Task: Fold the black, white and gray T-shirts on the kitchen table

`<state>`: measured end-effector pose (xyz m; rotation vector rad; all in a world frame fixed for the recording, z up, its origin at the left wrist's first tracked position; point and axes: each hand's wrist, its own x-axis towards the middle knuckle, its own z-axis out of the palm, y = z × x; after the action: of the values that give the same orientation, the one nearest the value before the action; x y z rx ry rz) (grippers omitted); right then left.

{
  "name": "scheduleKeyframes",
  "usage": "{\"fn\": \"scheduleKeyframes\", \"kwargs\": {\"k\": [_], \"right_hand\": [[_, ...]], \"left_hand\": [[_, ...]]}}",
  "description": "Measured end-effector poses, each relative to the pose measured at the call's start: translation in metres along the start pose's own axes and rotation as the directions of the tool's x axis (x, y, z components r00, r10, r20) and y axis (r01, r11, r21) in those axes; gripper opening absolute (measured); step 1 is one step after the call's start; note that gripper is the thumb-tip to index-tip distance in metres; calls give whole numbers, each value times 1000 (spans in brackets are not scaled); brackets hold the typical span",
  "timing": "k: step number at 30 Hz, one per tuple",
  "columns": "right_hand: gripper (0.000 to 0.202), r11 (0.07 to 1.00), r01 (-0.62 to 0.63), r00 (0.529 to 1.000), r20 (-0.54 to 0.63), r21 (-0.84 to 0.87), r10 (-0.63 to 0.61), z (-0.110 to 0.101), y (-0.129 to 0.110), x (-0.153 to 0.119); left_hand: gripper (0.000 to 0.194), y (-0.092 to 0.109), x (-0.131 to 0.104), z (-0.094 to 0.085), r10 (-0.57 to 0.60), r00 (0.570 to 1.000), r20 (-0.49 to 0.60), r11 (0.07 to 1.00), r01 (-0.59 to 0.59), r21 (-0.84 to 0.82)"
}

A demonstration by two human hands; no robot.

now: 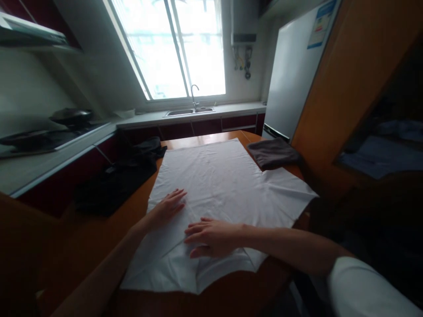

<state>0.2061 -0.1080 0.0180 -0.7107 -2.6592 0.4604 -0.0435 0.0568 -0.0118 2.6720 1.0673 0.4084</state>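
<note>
A white cloth garment (211, 176) lies spread over the wooden table, with one flap reaching out to the right and wrinkles along its near edge. My left hand (167, 209) rests flat on the left side of the cloth, fingers stretched out. Lower and to the right, my right hand (211, 237) lies on the near part of the cloth with its fingers spread. Neither hand grips anything; the two hands are apart.
Dark clothing (115, 180) hangs over the table's left side. A folded brown cloth (274, 152) sits at the right back of the wooden table (201, 139). Beyond are a counter with a sink (188, 112), a stove with a pan (71, 116), and a fridge (291, 75).
</note>
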Motion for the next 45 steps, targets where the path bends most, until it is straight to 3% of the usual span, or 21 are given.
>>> {"fn": "scheduleKeyframes", "kwargs": {"k": [5,12,19,22,24,28,33,37,40,42,45], "right_hand": [[42,998,-24,998,-51,-55,22,-2,5,2],[32,990,-137,955,-258,41,143,-19,8,4],[24,971,-224,943,-234,86,238,-16,7,3],[22,960,-250,920,-280,127,276,-29,3,0],[22,942,-289,876,-350,171,333,-49,1,-7],[23,890,-374,719,-524,261,456,-98,12,-42],[26,725,-625,398,-680,290,616,-135,61,-137],[31,467,-817,64,-752,338,656,-136,105,-234],[30,271,-864,-142,-721,425,678,-125,123,-291],[28,200,-845,-236,-681,496,694,-116,127,-314],[21,156,-810,-300,-629,565,718,-103,128,-332]], "left_hand": [[75,-8,5,1,-12,1000,-3,1000,12,27],[72,-18,5,10,19,1000,10,999,-20,47],[72,-15,6,11,-3,998,-58,996,8,85],[69,-14,6,12,-2,997,-72,995,9,101],[66,-13,5,12,3,998,-65,993,4,116],[61,-9,5,15,-8,999,-42,987,15,162],[63,-9,4,22,-20,1000,5,978,19,208],[65,-10,3,25,-23,999,32,975,16,220],[64,-8,2,25,-34,998,52,971,20,240],[63,-7,3,24,-42,997,68,967,23,255],[62,-6,3,22,-33,997,76,962,11,272]]}}
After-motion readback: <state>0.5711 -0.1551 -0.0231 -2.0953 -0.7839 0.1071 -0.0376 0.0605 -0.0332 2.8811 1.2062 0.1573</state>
